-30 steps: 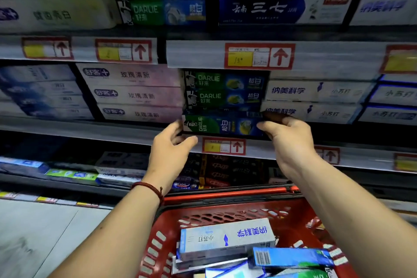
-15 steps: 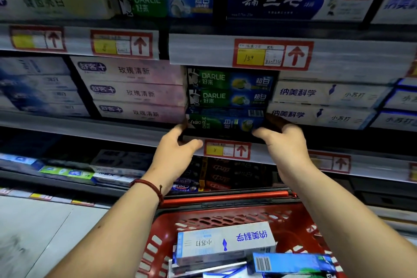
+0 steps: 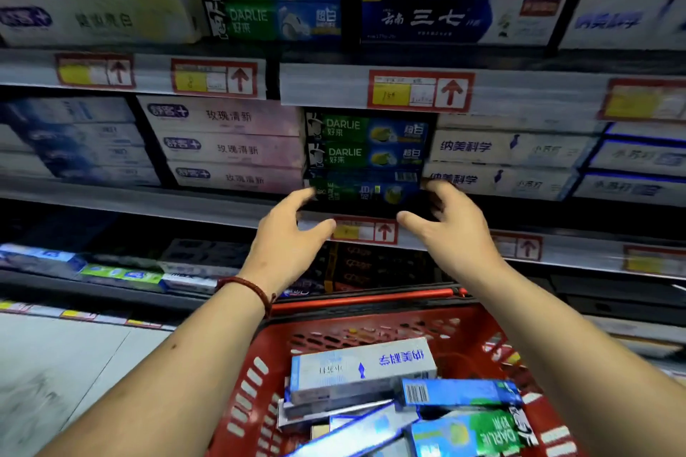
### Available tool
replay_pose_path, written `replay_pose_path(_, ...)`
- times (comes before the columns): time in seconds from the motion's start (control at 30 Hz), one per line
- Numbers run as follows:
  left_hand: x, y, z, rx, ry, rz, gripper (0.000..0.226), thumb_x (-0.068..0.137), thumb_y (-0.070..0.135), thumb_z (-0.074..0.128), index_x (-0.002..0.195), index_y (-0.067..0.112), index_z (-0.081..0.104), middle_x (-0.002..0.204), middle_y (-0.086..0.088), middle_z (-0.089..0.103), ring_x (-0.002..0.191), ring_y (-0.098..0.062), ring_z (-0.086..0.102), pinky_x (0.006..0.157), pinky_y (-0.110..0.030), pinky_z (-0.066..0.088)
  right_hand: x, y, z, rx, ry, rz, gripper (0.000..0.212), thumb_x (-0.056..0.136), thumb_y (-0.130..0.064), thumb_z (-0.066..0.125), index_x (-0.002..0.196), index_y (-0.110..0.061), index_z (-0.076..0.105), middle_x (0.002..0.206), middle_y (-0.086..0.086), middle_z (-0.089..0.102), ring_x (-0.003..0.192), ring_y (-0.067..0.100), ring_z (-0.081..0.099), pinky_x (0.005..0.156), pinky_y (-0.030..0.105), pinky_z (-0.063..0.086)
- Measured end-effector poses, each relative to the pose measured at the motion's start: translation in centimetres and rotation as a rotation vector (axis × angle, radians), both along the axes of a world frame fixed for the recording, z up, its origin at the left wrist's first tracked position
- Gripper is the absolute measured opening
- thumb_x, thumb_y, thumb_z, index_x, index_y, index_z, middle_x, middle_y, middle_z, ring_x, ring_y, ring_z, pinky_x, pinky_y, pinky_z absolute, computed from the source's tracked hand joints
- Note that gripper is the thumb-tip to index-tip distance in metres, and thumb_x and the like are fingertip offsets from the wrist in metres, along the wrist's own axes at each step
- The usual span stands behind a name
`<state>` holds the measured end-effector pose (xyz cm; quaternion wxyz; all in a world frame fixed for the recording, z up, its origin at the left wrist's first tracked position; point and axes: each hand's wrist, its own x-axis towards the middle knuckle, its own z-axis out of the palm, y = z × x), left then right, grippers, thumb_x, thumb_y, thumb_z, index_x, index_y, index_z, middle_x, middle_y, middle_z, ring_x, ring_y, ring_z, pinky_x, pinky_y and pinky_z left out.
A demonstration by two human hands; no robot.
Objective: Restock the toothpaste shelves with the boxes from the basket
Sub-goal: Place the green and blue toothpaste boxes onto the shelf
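Several toothpaste boxes (image 3: 362,364) lie jumbled in the red basket (image 3: 371,330) nearest the camera, among them a green Darlie box (image 3: 482,434) at its right side, so restocking looks far from finished. Above the basket both forearms reach up and forward, the left wrist wearing a red bracelet (image 3: 248,287). The left hand (image 3: 293,237) and right hand (image 3: 451,234) sit at about the same height, neither nearer than the other, just in front of the middle shelf (image 3: 167,202), flanking its price tag (image 3: 365,230). Both hands are slack, thumbs spread away from gently bent fingers, and neither grasps anything. Straight ahead of them and slightly higher, the bottom Darlie box (image 3: 365,191) lies on the shelf with its long axis running left to right, parallel to the shelf edge, its ends lined up with the two hands. The left fingertips come to its left end and the right fingertips to its right end; motion blur makes it hard to say whether they touch the cardboard or stand just clear. Two upper Darlie boxes (image 3: 367,139) rest on it, with pink boxes (image 3: 230,148) just beside on the left and white boxes (image 3: 501,163) on the right, so any further push would go straight back between them.
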<state>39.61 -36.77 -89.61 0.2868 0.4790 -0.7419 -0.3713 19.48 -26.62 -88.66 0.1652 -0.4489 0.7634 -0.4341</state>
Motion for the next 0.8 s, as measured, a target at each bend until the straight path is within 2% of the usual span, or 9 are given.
replay_pose_path(0.07,0.1,1.3,0.6,-0.017,0.004,-0.038,0.062,0.094,0.036,0.071,0.150,0.032,0.045,0.156,0.010,0.045,0.143,-0.016,0.041,0.114,-0.036,0.038,0.4,1.1,0.5,0.003,0.041,0.054,0.069,0.091,-0.035,0.074,0.150,-0.021,0.043,0.155,0.000,0.044,0.142,0.021,0.041,0.117,0.044,0.037)
replay_pose_path(0.17,0.3,3.5,0.9,-0.022,-0.009,-0.095,0.064,0.091,0.037,0.075,0.149,0.031,0.048,0.153,0.010,0.048,0.140,-0.013,0.045,0.113,-0.035,0.039,1.1,3.2,1.0,-0.010,0.098,0.089,0.069,0.089,-0.036,0.075,0.150,-0.022,0.045,0.153,-0.004,0.045,0.142,0.017,0.042,0.117,0.042,0.038)
replay_pose_path(0.37,0.8,8.1,-1.2,-0.061,-0.135,-0.250,0.063,0.088,0.033,0.078,0.145,0.025,0.053,0.142,0.009,0.056,0.131,-0.006,0.050,0.106,-0.019,0.035,0.9,8.7,0.0,0.082,0.088,0.113,0.070,0.086,-0.038,0.078,0.147,-0.022,0.048,0.148,-0.001,0.052,0.136,0.015,0.048,0.113,0.041,0.042)
replay_pose_path(0.53,1.0,10.5,-5.2,0.076,-0.198,-0.306,0.058,0.085,0.031,0.081,0.137,0.022,0.060,0.135,0.005,0.064,0.122,-0.009,0.059,0.108,-0.030,0.046,-0.1,13.5,-2.8,0.271,0.094,0.103,0.066,0.082,-0.038,0.081,0.141,-0.020,0.055,0.139,-0.002,0.059,0.127,0.015,0.056,0.108,0.034,0.044)
replay_pose_path(0.67,-0.5,12.0,-8.7,0.097,-0.405,-0.470,0.054,0.085,0.034,0.079,0.134,0.021,0.061,0.132,0.000,0.066,0.119,-0.017,0.062,0.104,-0.033,0.048,-1.9,16.3,-6.1,0.465,0.039,0.129,0.066,0.081,-0.029,0.084,0.140,-0.016,0.055,0.137,0.001,0.060,0.125,0.019,0.058,0.108,0.036,0.045)
replay_pose_path(0.8,-2.8,13.6,-11.5,0.052,-0.659,-0.643,0.053,0.092,0.035,0.070,0.139,0.017,0.054,0.137,-0.008,0.058,0.128,-0.027,0.054,0.105,-0.034,0.044,-3.5,17.6,-9.3,0.632,0.179,0.198,0.064,0.083,-0.029,0.081,0.141,-0.018,0.055,0.147,0.004,0.054,0.129,0.020,0.055,0.109,0.030,0.043)
